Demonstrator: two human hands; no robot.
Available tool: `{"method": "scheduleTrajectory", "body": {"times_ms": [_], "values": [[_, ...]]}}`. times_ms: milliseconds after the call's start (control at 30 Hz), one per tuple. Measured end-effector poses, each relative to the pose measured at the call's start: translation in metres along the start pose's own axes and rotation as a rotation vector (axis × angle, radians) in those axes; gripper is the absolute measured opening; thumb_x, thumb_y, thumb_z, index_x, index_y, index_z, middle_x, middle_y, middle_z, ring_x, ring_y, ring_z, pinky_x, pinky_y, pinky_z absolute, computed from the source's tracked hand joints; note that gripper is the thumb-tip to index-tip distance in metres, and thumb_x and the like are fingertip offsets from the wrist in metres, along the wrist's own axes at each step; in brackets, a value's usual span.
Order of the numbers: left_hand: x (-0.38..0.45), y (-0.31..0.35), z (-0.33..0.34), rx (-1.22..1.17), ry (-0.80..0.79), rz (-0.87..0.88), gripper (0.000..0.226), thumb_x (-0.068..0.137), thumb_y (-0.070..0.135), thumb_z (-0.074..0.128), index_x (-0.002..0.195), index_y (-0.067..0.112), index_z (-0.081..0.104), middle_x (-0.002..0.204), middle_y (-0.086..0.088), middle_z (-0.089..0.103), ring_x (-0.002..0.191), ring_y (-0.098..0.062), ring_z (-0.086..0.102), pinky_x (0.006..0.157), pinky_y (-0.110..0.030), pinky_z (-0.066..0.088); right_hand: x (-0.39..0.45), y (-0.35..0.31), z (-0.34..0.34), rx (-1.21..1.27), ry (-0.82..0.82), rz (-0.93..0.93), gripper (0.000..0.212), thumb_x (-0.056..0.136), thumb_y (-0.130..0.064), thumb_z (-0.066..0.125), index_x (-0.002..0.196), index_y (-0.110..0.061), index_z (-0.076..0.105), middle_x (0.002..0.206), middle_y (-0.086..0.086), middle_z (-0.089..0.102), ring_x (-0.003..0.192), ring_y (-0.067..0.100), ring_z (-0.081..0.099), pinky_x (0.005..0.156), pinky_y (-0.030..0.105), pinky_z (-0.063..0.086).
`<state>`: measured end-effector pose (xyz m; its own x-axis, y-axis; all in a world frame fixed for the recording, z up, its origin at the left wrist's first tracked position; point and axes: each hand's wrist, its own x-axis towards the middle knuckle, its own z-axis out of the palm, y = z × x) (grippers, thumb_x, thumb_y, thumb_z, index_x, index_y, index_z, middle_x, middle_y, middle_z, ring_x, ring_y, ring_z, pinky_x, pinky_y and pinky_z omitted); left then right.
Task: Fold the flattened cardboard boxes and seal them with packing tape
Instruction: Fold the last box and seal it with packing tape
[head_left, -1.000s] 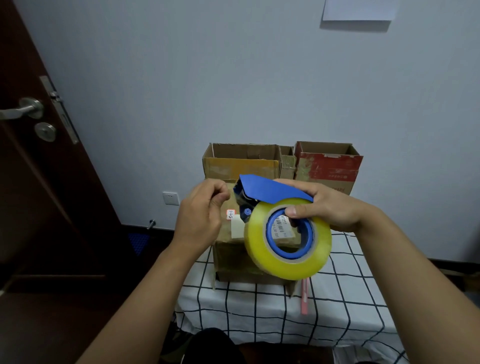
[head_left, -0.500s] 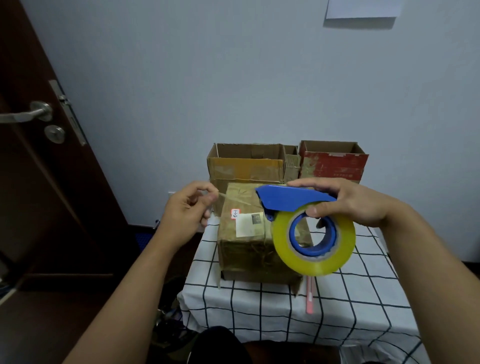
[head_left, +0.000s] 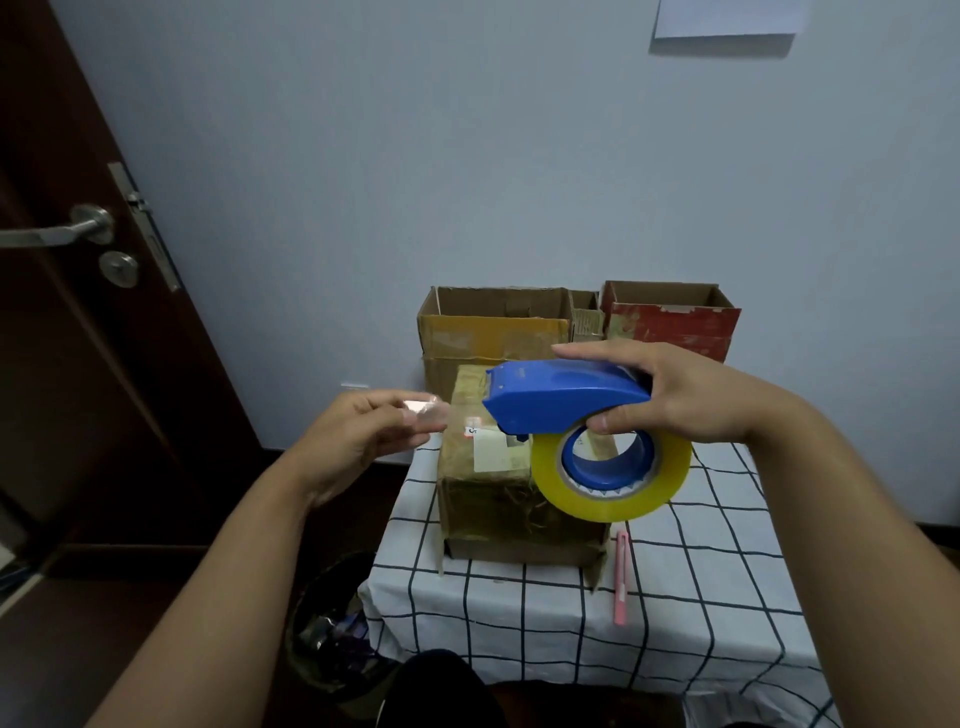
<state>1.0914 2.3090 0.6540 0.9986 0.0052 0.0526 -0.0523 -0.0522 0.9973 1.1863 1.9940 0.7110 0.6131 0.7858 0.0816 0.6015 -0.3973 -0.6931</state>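
My right hand (head_left: 680, 397) grips a blue tape dispenser (head_left: 561, 397) that carries a yellowish roll of packing tape (head_left: 613, 475), held in the air above a closed brown cardboard box (head_left: 498, 499). My left hand (head_left: 358, 436) pinches the free end of the clear tape (head_left: 423, 408), drawn out to the left of the dispenser. The closed box stands on a table with a white checked cloth (head_left: 675, 613) and bears a white label on top.
Behind the closed box stand an open brown box (head_left: 493, 327) and an open red box (head_left: 670, 319), with a small box between them. A pink utility knife (head_left: 621, 577) lies right of the closed box. A bin (head_left: 332, 629) sits left of the table, a dark door (head_left: 78, 312) at far left.
My hands have moved apart: the left drew the tape end out leftward while the right carried the dispenser to the right and turned it level.
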Motion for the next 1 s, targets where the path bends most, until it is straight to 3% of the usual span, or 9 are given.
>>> {"method": "scheduleTrajectory", "body": {"times_ms": [167, 333, 500, 567, 667, 733, 833, 933, 1000], "values": [[0.002, 0.000, 0.002, 0.228, 0.137, 0.062, 0.031, 0.092, 0.012, 0.062, 0.117, 0.031, 0.065, 0.065, -0.010, 0.069, 0.061, -0.022, 0.068, 0.063, -0.027, 0.057, -0.002, 0.003, -0.001, -0.010, 0.018, 0.017, 0.068, 0.085, -0.024, 0.076, 0.136, -0.054, 0.043, 0.114, -0.033, 0.061, 0.104, 0.002, 0.063, 0.085, 0.018, 0.052], [0.000, -0.002, 0.006, 0.021, 0.080, 0.060, 0.014, 0.083, 0.003, 0.061, 0.096, 0.004, 0.065, 0.092, -0.009, 0.076, 0.083, -0.021, 0.073, 0.075, -0.025, 0.059, -0.004, 0.013, 0.000, 0.027, 0.037, 0.043, 0.069, 0.084, -0.024, 0.077, 0.137, -0.053, 0.044, 0.117, -0.025, 0.065, 0.104, 0.005, 0.066, 0.089, 0.020, 0.052], [0.001, 0.000, 0.003, 0.093, 0.063, 0.018, 0.016, 0.088, -0.007, 0.059, 0.099, -0.001, 0.068, 0.096, -0.011, 0.076, 0.095, -0.023, 0.072, 0.078, -0.022, 0.057, -0.005, 0.017, -0.001, 0.023, 0.067, 0.039, 0.070, 0.083, -0.024, 0.077, 0.136, -0.054, 0.044, 0.117, -0.025, 0.064, 0.104, 0.006, 0.065, 0.088, 0.019, 0.051], [0.000, 0.000, 0.000, 0.040, 0.039, -0.016, 0.018, 0.081, 0.001, 0.069, 0.098, -0.001, 0.071, 0.100, -0.013, 0.075, 0.100, -0.026, 0.071, 0.079, -0.023, 0.058, -0.004, 0.016, -0.001, 0.012, 0.074, 0.032, 0.070, 0.083, -0.023, 0.078, 0.135, -0.055, 0.044, 0.117, -0.026, 0.064, 0.104, 0.004, 0.065, 0.086, 0.017, 0.051], [-0.004, 0.001, -0.010, -0.117, -0.048, -0.061, 0.054, 0.054, 0.029, 0.092, 0.100, 0.005, 0.077, 0.113, -0.017, 0.071, 0.108, -0.028, 0.068, 0.083, -0.026, 0.057, -0.001, 0.015, -0.001, -0.015, 0.081, 0.023, 0.068, 0.083, -0.024, 0.078, 0.134, -0.055, 0.045, 0.119, -0.027, 0.059, 0.104, -0.001, 0.062, 0.082, 0.015, 0.050], [-0.006, 0.003, -0.010, -0.250, -0.060, -0.087, 0.058, 0.058, 0.033, 0.090, 0.105, 0.001, 0.075, 0.117, -0.019, 0.069, 0.110, -0.030, 0.067, 0.086, -0.029, 0.057, 0.001, 0.013, 0.000, -0.058, 0.078, 0.019, 0.068, 0.084, -0.026, 0.077, 0.135, -0.056, 0.044, 0.122, -0.027, 0.053, 0.105, -0.005, 0.058, 0.082, 0.013, 0.048], [0.000, 0.003, 0.005, -0.234, 0.155, -0.143, 0.041, 0.080, 0.035, 0.073, 0.095, -0.003, 0.069, 0.098, -0.018, 0.073, 0.091, -0.024, 0.073, 0.078, -0.028, 0.060, 0.005, 0.012, 0.004, -0.140, 0.072, 0.010, 0.068, 0.084, -0.032, 0.076, 0.138, -0.055, 0.043, 0.122, -0.025, 0.050, 0.108, -0.004, 0.054, 0.087, 0.018, 0.046], [0.008, 0.001, 0.018, -0.115, 0.316, -0.168, 0.014, 0.082, 0.011, 0.072, 0.087, 0.004, 0.060, 0.081, -0.013, 0.070, 0.076, -0.018, 0.070, 0.071, -0.024, 0.060, 0.010, 0.006, 0.012, -0.220, 0.049, 0.004, 0.065, 0.085, -0.038, 0.074, 0.139, -0.055, 0.042, 0.121, -0.018, 0.050, 0.108, 0.003, 0.053, 0.092, 0.025, 0.047], [0.012, 0.001, 0.017, -0.050, 0.361, -0.163, 0.018, 0.085, -0.003, 0.069, 0.093, 0.006, 0.056, 0.077, -0.012, 0.069, 0.074, -0.021, 0.068, 0.067, -0.024, 0.060, 0.011, 0.002, 0.017, -0.267, 0.034, -0.007, 0.062, 0.086, -0.042, 0.071, 0.137, -0.055, 0.041, 0.117, -0.017, 0.049, 0.105, 0.005, 0.053, 0.092, 0.026, 0.046]]}}
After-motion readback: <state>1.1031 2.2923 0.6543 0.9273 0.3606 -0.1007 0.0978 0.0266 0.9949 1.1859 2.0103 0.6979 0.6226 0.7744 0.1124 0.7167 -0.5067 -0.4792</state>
